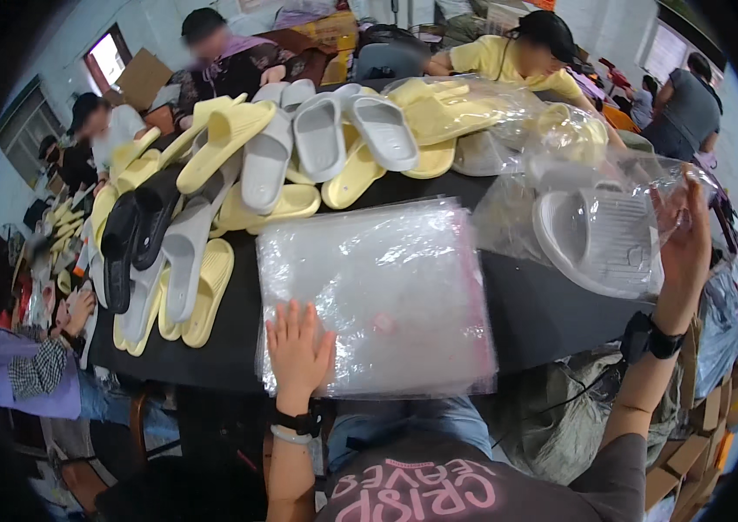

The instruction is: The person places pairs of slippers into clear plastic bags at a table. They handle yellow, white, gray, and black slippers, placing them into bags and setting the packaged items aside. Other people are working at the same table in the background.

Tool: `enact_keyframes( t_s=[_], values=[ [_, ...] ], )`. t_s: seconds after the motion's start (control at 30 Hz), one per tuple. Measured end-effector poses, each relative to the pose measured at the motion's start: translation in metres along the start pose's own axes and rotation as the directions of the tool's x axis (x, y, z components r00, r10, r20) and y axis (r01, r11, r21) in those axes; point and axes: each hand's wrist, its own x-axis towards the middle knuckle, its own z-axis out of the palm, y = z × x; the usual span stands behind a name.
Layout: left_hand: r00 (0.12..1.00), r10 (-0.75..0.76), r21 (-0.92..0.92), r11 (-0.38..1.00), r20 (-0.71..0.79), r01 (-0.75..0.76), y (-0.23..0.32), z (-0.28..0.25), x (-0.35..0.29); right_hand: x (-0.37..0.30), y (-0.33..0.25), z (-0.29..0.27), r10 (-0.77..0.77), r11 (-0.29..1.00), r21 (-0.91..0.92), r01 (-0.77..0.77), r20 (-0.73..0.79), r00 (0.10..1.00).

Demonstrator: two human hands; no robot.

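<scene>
My left hand [297, 348] lies flat, fingers spread, on a stack of clear plastic bags [369, 261] with a pinkish strip along the right side. Nothing is gripped in it. At the table's right side, my right hand [686, 217] is raised and closed on the edge of a clear plastic bag [508, 213]. Inside that bag is a pair of grey slippers [599, 244], one partly covering the other. The bag rests on the far right of the black table [534, 296].
Loose yellow slippers [225, 143], grey slippers [319, 137] and black slippers [156, 217] pile along the table's far and left sides. Bagged yellow slippers [447, 109] lie at the back. Several people work around the table. Cardboard boxes [691, 452] stack at lower right.
</scene>
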Motion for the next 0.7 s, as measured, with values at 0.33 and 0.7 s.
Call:
enact_keyframes(
  t_s=[0.33,0.7],
  values=[
    [0.997,-0.028,-0.037,0.999,-0.065,0.025,-0.001,-0.002,-0.002,-0.058,0.091,0.16,0.021,0.968,0.224,-0.116,0.388,0.922],
    [1.0,-0.021,-0.028,0.999,-0.017,0.02,-0.005,-0.003,-0.004,-0.181,0.155,0.136,0.563,0.778,0.039,-0.628,0.402,0.722]
  ],
)
